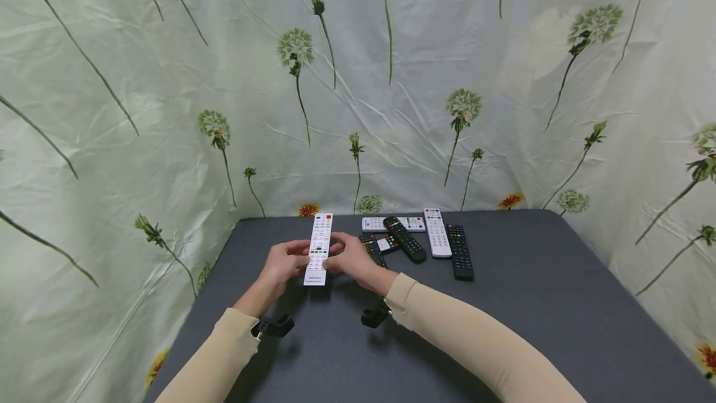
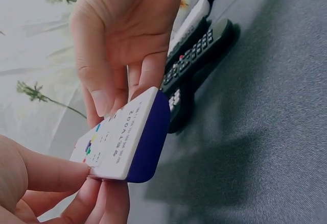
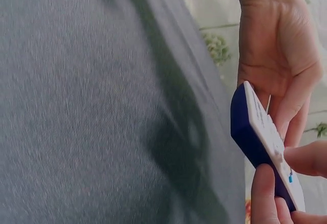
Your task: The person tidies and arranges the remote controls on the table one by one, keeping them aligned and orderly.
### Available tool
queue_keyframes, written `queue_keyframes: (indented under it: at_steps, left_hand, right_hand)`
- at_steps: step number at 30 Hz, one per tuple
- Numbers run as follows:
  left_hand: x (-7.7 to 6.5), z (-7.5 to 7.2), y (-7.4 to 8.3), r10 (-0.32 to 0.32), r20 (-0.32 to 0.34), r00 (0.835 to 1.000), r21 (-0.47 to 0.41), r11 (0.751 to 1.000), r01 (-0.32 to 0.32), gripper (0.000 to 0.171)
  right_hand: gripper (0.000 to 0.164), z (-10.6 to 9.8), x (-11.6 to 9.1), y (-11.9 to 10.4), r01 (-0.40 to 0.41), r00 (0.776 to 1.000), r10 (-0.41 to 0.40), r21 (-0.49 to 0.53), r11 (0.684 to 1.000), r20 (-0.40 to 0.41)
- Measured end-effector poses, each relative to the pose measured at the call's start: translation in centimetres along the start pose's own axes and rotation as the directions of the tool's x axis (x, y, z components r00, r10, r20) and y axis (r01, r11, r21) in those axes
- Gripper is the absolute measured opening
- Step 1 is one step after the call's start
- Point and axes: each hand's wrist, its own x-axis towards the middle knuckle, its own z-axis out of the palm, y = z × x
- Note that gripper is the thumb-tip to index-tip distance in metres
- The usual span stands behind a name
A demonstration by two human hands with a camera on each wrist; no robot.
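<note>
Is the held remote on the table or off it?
Off it: left hand and right hand hold the remote; the left wrist view shows its blue end clear of the table.

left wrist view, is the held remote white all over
No, the held remote has a white button face but a dark blue body.

"Where's the held remote control [image 1: 319, 246]?"

"Between the left hand [image 1: 281, 262] and the right hand [image 1: 357, 261], above the table [image 1: 559, 303]."

"What lies to its right?"

"Several remotes [image 1: 405, 239] on the table — one across another — with the cloth backdrop [image 1: 358, 104] behind."
</note>
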Motion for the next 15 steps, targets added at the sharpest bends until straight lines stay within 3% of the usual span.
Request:
queue_keyframes:
  at_steps: [15]
  left_hand:
    - [-3.7, -2.7, 1.1, 0.060, 0.013, 0.998, 0.053, 0.997, -0.061, 0.041]
  right_hand:
    - [0.067, 1.2, -2.3, -1.9, -0.017, 0.992, -0.002, 0.145, 0.989, 0.128]
